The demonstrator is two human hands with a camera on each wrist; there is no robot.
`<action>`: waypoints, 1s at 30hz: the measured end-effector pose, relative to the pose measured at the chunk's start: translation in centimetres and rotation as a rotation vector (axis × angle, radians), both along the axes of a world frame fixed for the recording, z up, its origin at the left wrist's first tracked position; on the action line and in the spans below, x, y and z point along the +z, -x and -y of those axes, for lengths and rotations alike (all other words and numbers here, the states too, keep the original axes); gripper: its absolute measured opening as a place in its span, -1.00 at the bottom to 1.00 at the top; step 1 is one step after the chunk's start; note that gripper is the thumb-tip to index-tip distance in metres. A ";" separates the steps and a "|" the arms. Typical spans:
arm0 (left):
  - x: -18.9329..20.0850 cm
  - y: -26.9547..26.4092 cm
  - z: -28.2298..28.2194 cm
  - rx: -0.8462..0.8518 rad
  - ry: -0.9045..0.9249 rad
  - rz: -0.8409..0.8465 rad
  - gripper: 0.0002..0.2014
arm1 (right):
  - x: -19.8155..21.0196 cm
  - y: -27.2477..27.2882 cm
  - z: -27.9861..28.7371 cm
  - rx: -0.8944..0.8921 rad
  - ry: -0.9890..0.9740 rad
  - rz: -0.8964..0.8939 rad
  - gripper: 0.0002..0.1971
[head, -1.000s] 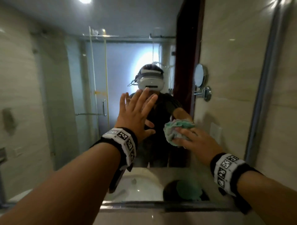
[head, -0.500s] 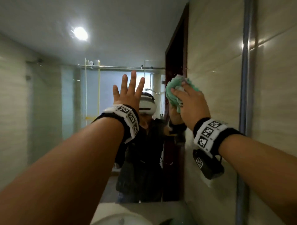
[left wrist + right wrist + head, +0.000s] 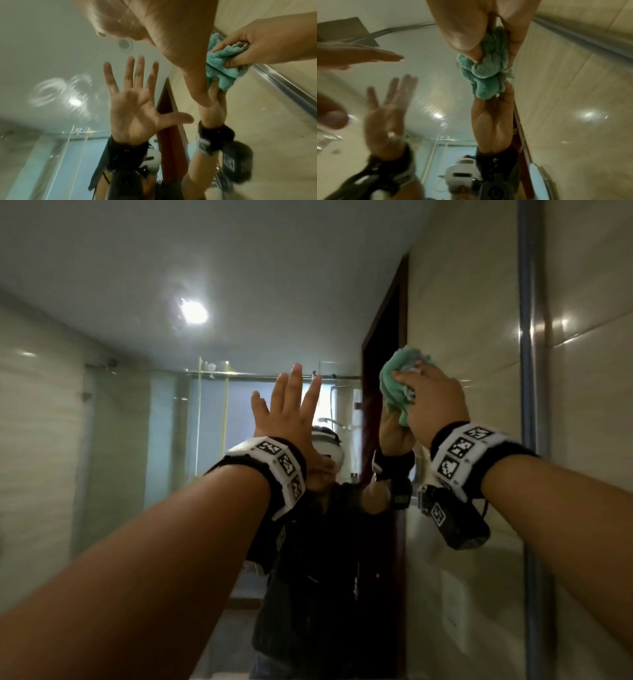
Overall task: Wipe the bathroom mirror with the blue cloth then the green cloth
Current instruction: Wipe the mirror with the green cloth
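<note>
Green cloth, head view: one crumpled green terry cloth (image 3: pixel 397 392) is bunched in the right hand (image 3: pixel 431 405), whose grip is clenched round it, and pressed against the large frameless bathroom mirror (image 3: pixel 120 440) high up near its right edge, probably so the wad gives a firm pad for rubbing the glass.
Left hand, head view: the left hand (image 3: pixel 287 419) is raised with fingers straight and spread, its grip released and holding nothing; it lies flat on or just off the glass, likely as a brace for the high reach, though I cannot tell whether it touches.
Count, head view: two hands, one cloth; no blue cloth shows.
Left wrist view: the green cloth (image 3: pixel 221 67) sits pinched between the thumb and fingers of the right hand (image 3: pixel 267 44), and below it is its mirror double; a reflected open palm confirms that the left hand is empty.
Right wrist view: thumb and fingers close over the green cloth (image 3: pixel 486 75), which meets its own reflection, so it is touching the glass; the left hand (image 3: pixel 359 56) is stretched flat at the left.
Stage: a judgement only, the second wipe is under way with the green cloth.
</note>
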State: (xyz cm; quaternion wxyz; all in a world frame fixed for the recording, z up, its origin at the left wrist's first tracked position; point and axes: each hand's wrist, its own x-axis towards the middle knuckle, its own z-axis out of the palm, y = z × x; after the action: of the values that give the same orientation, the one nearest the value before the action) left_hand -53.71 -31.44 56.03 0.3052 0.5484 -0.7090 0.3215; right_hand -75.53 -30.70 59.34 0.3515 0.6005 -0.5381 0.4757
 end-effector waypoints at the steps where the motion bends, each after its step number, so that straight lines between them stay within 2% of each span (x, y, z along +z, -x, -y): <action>1: 0.9 0.4 0.2 0.002 -0.027 0.006 0.39 | -0.5 -0.7 -0.1 0.006 -0.006 0.016 -0.50; 3: 2.1 1.5 0.8 0.006 -0.104 -0.016 0.44 | -1.9 -2.5 -0.7 0.030 -0.035 -0.050 -0.50; 6: 2.0 3.1 1.3 0.041 -0.172 -0.058 0.49 | -3.9 -4.1 -1.5 0.022 -0.083 -0.239 -0.45; 9: 1.7 3.3 1.3 0.048 -0.170 -0.073 0.49 | -2.6 -3.3 -1.9 0.036 -0.073 -0.360 -0.51; 10: 1.8 3.2 1.4 0.037 -0.171 -0.086 0.47 | -0.9 -2.2 -1.6 0.068 -0.035 -0.330 -0.56; 12: 1.8 3.1 1.5 0.032 -0.178 -0.082 0.51 | 3.4 1.0 -1.2 0.069 0.068 -0.162 -0.64; 15: 1.7 2.9 1.8 0.047 -0.181 -0.050 0.57 | 6.8 4.2 -1.2 -0.083 0.042 -0.007 -0.56; 18: 1.9 2.9 2.0 0.041 -0.176 -0.058 0.58 | 5.2 2.3 -1.2 -0.100 0.044 0.005 -0.50; 24: 1.8 3.1 2.0 0.056 -0.133 -0.083 0.40 | -2.1 -5.1 -0.4 0.076 -0.025 -0.276 -0.48; 27: 1.7 3.1 2.2 0.048 -0.117 -0.095 0.36 | -1.3 -3.6 -0.9 0.091 0.004 -0.364 -0.54; 30: 1.7 3.1 2.6 0.067 -0.098 -0.092 0.36 | 0.2 0.2 -1.4 0.150 0.157 -0.177 -0.64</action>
State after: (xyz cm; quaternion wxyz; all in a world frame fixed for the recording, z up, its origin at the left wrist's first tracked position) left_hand -56.83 -34.07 57.74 0.2990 0.6005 -0.6904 0.2709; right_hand -75.73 -29.27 59.53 0.4069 0.6495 -0.4197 0.4862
